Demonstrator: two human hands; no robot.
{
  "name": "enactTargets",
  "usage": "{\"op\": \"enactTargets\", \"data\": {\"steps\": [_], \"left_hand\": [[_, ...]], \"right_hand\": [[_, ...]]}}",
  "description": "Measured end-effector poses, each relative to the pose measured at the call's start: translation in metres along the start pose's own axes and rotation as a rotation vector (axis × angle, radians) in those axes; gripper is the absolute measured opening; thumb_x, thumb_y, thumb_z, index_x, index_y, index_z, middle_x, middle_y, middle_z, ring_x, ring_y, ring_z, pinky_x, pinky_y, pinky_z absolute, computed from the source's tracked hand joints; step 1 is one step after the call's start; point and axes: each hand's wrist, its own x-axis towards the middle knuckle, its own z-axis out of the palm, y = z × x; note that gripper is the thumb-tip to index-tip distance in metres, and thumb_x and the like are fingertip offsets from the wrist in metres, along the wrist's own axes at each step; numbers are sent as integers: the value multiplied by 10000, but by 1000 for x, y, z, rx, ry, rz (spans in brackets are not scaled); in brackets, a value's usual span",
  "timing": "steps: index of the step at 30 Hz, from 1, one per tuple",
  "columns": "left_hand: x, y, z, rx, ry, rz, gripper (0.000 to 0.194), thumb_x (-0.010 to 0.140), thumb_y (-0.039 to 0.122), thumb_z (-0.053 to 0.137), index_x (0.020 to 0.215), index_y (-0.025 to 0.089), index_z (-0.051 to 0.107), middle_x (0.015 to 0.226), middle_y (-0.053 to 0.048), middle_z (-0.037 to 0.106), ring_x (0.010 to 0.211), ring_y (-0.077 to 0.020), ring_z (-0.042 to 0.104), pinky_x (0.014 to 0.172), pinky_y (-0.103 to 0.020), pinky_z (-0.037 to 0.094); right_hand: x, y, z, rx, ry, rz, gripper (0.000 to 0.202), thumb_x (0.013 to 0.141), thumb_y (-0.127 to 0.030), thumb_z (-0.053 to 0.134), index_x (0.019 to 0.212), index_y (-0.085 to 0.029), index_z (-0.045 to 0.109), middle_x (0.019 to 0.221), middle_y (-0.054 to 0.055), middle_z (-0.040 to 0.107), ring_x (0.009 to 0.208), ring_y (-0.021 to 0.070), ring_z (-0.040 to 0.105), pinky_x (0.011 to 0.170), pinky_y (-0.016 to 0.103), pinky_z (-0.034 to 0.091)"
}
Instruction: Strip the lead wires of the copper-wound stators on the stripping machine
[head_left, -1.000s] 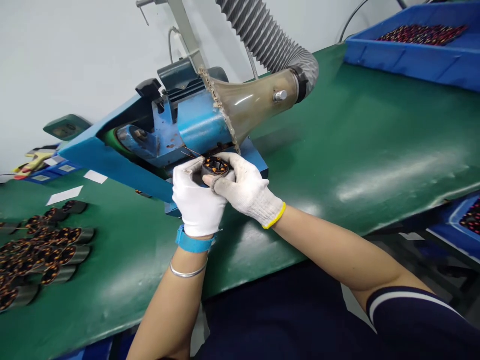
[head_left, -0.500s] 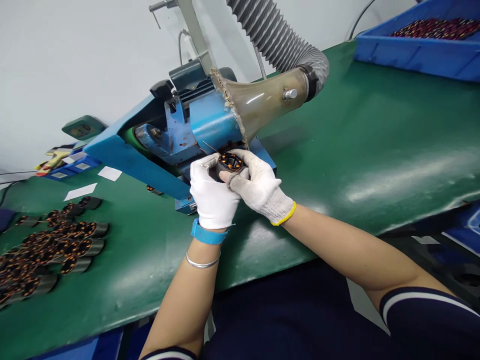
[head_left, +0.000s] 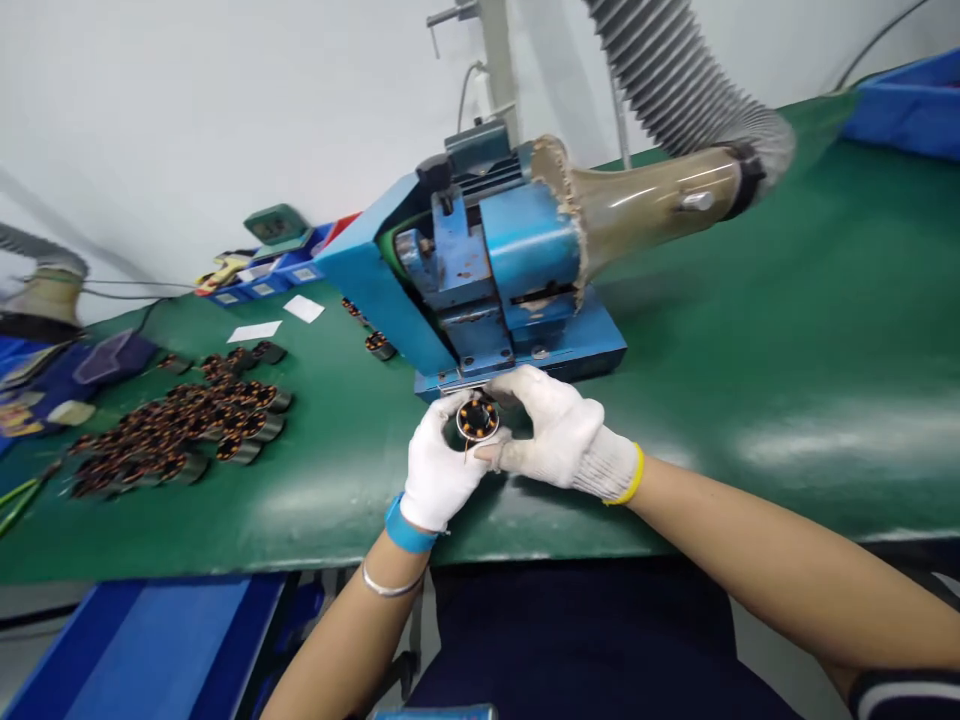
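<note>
A round motor stator (head_left: 478, 418) with copper windings and a bright metal rim faces up between my hands, just in front of the blue machine's base (head_left: 589, 350). White-gloved, my left hand (head_left: 442, 465) curls around its left side. My right hand (head_left: 559, 425), in a white glove with a yellow cuff, closes on its right side; the bare thumb tip touches near the lower edge and the fingers reach behind. A thin wire hangs from the front of the stator. The fingers partly hide its outer wall.
The blue belt machine (head_left: 529, 240) stands behind my hands, joined to a translucent duct (head_left: 645, 205) and grey hose (head_left: 682, 80). Several stators (head_left: 172, 430) cluster at left on the green table (head_left: 720, 400). Blue bins (head_left: 266, 285) and white cards (head_left: 255, 331) lie beyond; another blue bin (head_left: 907, 115) sits far right.
My hands and the stator have drawn back from the machine's blue housing toward the table's front edge. The stator is now turned face up. The view has shifted left.
</note>
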Motion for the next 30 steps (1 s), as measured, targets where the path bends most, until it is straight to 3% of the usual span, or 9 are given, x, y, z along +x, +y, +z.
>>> {"op": "enactTargets", "data": {"steps": [4, 7, 9, 11, 14, 19, 22, 25, 30], "left_hand": [[-18, -30, -59, 354, -55, -277, 616, 642, 503, 775, 1160, 201, 635, 1227, -107, 673, 1168, -290, 632, 1074, -445, 468], [-12, -50, -98, 655, 185, -525, 943, 644, 571, 749, 1410, 116, 440, 1389, -218, 548, 1306, -384, 515, 1108, -527, 408], [-1, -61, -112, 848, 364, -489, 1155, 610, 526, 777, 1479, -23, 249, 1521, -322, 320, 1440, -433, 302, 1177, -549, 289], [14, -69, -113, 880, 349, -410, 1150, 640, 489, 754, 1478, -69, 200, 1566, -328, 202, 1489, -417, 171, 1216, -525, 201], [49, -78, -100, 697, 127, -463, 985, 709, 547, 684, 1458, 9, 337, 1502, -267, 400, 1426, -386, 358, 1185, -489, 294], [125, -98, -85, 564, 133, -464, 962, 650, 544, 752, 1437, 107, 412, 1467, -203, 482, 1356, -365, 470, 1139, -457, 369], [151, -104, -84, 446, 122, -401, 731, 655, 414, 778, 1310, 169, 563, 1311, -122, 642, 1242, -296, 590, 1088, -387, 430], [144, -102, -81, 336, 172, -356, 567, 639, 332, 794, 1154, 155, 638, 1161, -105, 715, 1112, -257, 664, 1026, -367, 483], [78, -79, -74, 191, 357, -279, 619, 667, 322, 769, 1195, 113, 522, 1195, -152, 666, 1072, -209, 673, 976, -339, 527]], "right_hand": [[-4, -6, 1, -64, -39, -62, 565, 748, -502, 729, 1193, -175, 614, 1058, 93, 672, 937, 255, 671, 856, 401, 554], [-5, -6, 1, -74, -19, -96, 518, 775, -490, 699, 1166, -160, 621, 1032, 96, 679, 899, 254, 681, 820, 393, 562], [-5, -6, 2, -74, 0, -119, 490, 797, -485, 674, 1160, -159, 618, 1016, 93, 682, 885, 248, 685, 798, 379, 564], [-5, -5, 3, -85, 6, -138, 463, 823, -482, 643, 1156, -162, 615, 1008, 93, 684, 880, 246, 688, 777, 370, 563], [-6, -5, 5, -128, -22, -129, 419, 845, -466, 609, 1138, -167, 617, 1008, 95, 693, 885, 251, 694, 744, 370, 561], [-7, -2, 7, -191, -128, -123, 379, 855, -424, 586, 1132, -169, 630, 1042, 95, 703, 895, 258, 699, 744, 392, 564], [-5, 0, 7, -196, -175, -95, 389, 850, -409, 587, 1146, -162, 637, 1070, 99, 702, 944, 267, 694, 783, 400, 564], [-2, -3, 5, -208, -238, -30, 402, 842, -409, 596, 1164, -171, 641, 1084, 90, 699, 936, 269, 691, 793, 408, 560], [-2, -9, 3, -254, -342, 10, 431, 849, -421, 599, 1208, -184, 629, 1137, 91, 682, 1006, 306, 669, 849, 451, 540]]}}
